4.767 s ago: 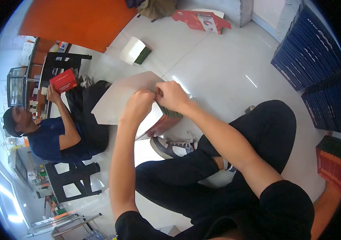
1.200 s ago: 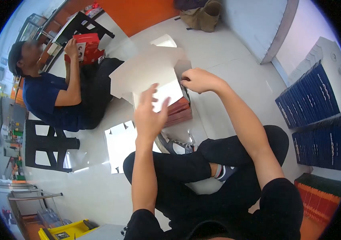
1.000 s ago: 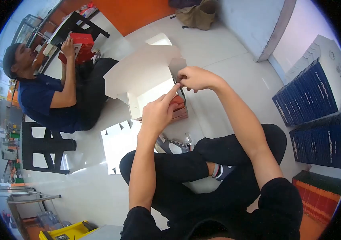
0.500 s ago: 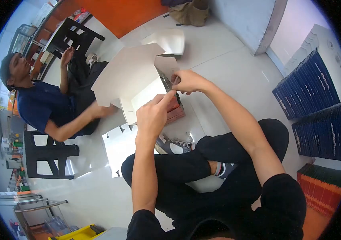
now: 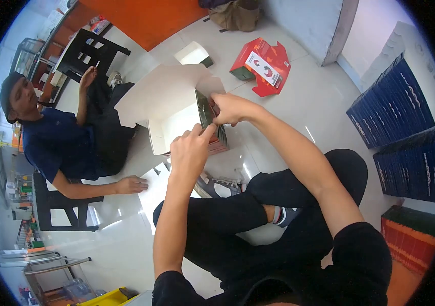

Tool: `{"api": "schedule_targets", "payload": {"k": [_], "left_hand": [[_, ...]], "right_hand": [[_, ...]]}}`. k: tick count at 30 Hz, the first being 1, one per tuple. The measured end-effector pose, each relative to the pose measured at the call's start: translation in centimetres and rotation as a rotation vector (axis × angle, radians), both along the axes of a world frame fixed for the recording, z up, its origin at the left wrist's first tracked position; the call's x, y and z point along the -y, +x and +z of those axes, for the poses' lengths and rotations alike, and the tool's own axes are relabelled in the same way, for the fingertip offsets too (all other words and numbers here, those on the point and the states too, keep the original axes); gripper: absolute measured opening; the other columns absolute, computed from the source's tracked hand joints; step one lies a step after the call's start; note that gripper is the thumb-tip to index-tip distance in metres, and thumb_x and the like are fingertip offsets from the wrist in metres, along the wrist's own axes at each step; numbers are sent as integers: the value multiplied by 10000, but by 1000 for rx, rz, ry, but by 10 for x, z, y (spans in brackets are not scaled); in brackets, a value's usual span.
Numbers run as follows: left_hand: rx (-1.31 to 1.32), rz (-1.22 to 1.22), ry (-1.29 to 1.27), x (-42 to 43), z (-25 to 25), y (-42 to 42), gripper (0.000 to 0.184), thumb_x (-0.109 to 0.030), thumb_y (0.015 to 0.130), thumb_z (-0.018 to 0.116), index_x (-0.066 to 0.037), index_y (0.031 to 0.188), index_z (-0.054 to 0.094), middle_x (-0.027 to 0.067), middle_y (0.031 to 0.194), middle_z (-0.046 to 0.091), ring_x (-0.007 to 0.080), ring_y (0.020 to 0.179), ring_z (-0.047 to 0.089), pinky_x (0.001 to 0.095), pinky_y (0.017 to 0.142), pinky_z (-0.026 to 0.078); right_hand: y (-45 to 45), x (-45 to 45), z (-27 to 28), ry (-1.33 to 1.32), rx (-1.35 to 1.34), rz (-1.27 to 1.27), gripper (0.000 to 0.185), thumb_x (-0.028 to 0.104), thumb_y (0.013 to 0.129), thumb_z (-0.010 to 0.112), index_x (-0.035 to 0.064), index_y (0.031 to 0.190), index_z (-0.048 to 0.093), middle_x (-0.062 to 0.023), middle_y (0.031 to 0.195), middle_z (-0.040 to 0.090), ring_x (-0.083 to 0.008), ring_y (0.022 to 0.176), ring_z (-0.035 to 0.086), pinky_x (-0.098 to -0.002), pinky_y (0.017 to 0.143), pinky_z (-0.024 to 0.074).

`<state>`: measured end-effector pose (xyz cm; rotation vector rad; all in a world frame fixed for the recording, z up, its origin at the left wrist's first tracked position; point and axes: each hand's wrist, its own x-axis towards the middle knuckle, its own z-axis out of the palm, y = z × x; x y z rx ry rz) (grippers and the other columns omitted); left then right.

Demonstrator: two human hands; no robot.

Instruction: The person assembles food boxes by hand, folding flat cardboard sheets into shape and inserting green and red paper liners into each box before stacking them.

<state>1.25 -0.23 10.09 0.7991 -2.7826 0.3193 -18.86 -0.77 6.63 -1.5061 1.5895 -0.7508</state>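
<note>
An opened box (image 5: 176, 122) with a cream inside and raised lid flaps sits in front of me on a stack of red and green pieces. My left hand (image 5: 192, 150) rests over its near side, with the index finger stretched toward the dark green side wall (image 5: 204, 109). Closed at the box's right corner, my right hand (image 5: 232, 109) has its fingers bent round the edge of that wall. What lies between its fingertips is hidden. White flat sheets (image 5: 153, 191) lie on the floor left of my legs.
A seated co-worker (image 5: 64, 137) touches the white sheets with one hand. A red box (image 5: 264, 66) and a small cream box (image 5: 194, 53) lie beyond. Blue stacks (image 5: 396, 102) and a red-green stack (image 5: 412, 237) stand at right. A black stool (image 5: 67, 209) is at left.
The co-worker's red box has left their hands, and a red box now lies on the floor beyond mine. Their hand has reached the white sheets. My hands have shifted slightly along the green wall.
</note>
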Motion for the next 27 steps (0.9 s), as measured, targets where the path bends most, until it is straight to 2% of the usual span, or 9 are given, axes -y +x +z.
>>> {"api": "schedule_targets", "payload": {"k": [3, 7, 10, 12, 16, 19, 21, 25, 27], "left_hand": [[97, 3, -2, 0, 1, 0, 216, -143, 868, 612, -222, 1067, 641, 28, 828, 621, 230, 740, 680, 386, 593, 517], [109, -18, -16, 2, 1, -2, 265, -106, 842, 603, -238, 1060, 673, 42, 799, 615, 243, 691, 669, 390, 579, 524], [175, -58, -26, 6, -5, 1, 249, -117, 840, 601, -200, 1068, 659, 47, 806, 628, 262, 687, 664, 400, 620, 524], [244, -69, 144, 8, -1, 2, 211, -148, 901, 569, -126, 1107, 612, 83, 821, 671, 305, 756, 676, 442, 696, 516], [284, -24, 314, 11, 11, 2, 261, -185, 956, 546, -72, 1191, 526, 149, 817, 697, 367, 779, 673, 479, 757, 497], [228, -4, 423, 16, 13, 4, 351, -238, 989, 546, -44, 1260, 432, 225, 818, 700, 407, 775, 676, 492, 803, 481], [-80, 77, 765, 17, 16, 2, 442, -259, 971, 593, -18, 1282, 392, 253, 824, 699, 424, 736, 679, 480, 799, 488], [-419, 290, 621, 22, 0, -23, 479, -358, 992, 552, 37, 1237, 438, 245, 876, 715, 418, 830, 693, 489, 761, 503], [-400, 380, 570, 32, -8, -37, 442, -351, 996, 530, 53, 1174, 496, 265, 885, 707, 432, 845, 685, 504, 767, 500]], "right_hand": [[-1, -1, -1, 38, -8, 38, 560, 184, 714, 759, -59, 1144, 494, -148, 893, 638, -225, 684, 653, -348, 501, 566], [0, 3, -11, 18, 1, 42, 611, 195, 700, 775, -67, 1155, 462, -159, 925, 623, -257, 702, 657, -371, 502, 567], [3, 4, -14, 31, 1, 40, 615, 185, 689, 768, -64, 1161, 464, -168, 936, 631, -265, 764, 668, -369, 496, 554], [5, 5, -13, 56, 6, 32, 615, 187, 684, 761, -63, 1164, 468, -175, 936, 637, -263, 800, 674, -362, 496, 547], [10, 13, -27, -8, -123, -66, 511, 217, 720, 702, -44, 1128, 541, -253, 987, 665, -342, 867, 689, -430, 657, 563], [18, 11, -27, -120, -236, -126, 438, 237, 756, 671, -27, 1096, 592, -279, 1009, 672, -404, 907, 682, -482, 770, 550], [22, 4, -21, -171, -282, -151, 404, 238, 774, 658, -16, 1085, 612, -281, 1019, 675, -432, 935, 673, -507, 814, 536], [26, 0, -14, -200, -337, -135, 322, 233, 800, 649, -7, 1014, 646, -255, 935, 695, -437, 910, 679, -513, 779, 544], [24, 1, -11, -187, -333, -133, 286, 222, 808, 644, -5, 982, 655, -252, 911, 696, -443, 888, 680, -516, 771, 545]]}}
